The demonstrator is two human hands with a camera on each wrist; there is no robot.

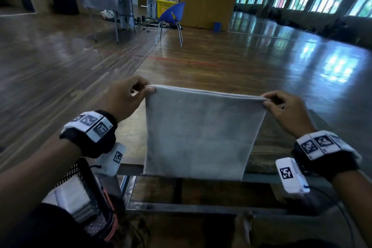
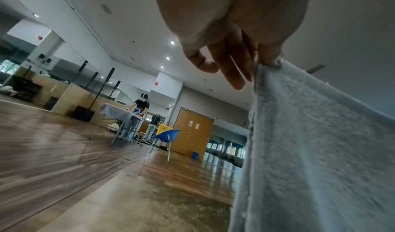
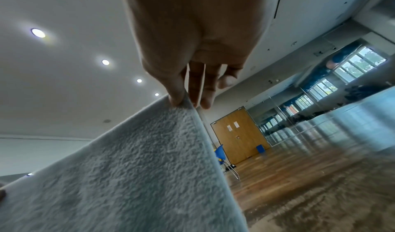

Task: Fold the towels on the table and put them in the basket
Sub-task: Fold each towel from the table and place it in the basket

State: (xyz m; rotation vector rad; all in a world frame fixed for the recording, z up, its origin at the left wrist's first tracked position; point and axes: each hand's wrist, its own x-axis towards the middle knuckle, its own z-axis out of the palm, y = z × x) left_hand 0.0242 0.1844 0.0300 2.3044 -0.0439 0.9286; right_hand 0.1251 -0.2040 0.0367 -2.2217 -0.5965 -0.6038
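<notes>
A pale grey towel hangs doubled over in the air above the table, its folded top edge stretched level. My left hand pinches the top left corner between thumb and fingers; in the left wrist view the left hand holds the towel at its corner. My right hand pinches the top right corner, and the right wrist view shows the right hand with its thumb on the towel. A black mesh basket at lower left holds folded white towels.
The table's front frame rail runs below the hanging towel. Beyond lies open wooden floor with a blue chair, a cloth-covered table, a yellow crate and two people at the far wall.
</notes>
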